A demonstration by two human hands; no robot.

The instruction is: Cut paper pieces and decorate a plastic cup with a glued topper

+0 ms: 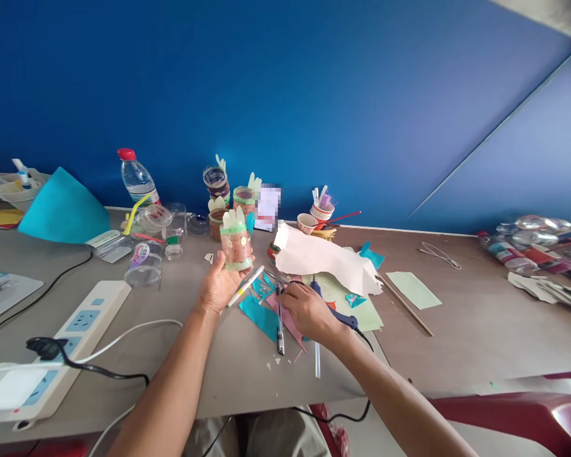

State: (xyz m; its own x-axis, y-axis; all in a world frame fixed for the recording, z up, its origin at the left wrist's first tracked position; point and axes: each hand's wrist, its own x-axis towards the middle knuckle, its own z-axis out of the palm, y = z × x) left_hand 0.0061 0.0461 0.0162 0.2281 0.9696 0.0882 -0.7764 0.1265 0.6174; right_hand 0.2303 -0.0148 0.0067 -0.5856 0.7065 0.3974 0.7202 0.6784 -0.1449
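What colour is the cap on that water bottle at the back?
The bottle cap is red; the head view shows it best.

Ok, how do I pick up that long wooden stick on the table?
Pinch the wooden stick at its middle, from above. It lies flat and thin on the table, with open space both sides there; its far end crowds the white paper.

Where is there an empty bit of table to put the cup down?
The widest bare table lies right of the wooden stick, before the bottle pile. Another patch sits between the power strip and the left hand holding the cup. It is crowded around the right hand: paper scraps, glue gun.
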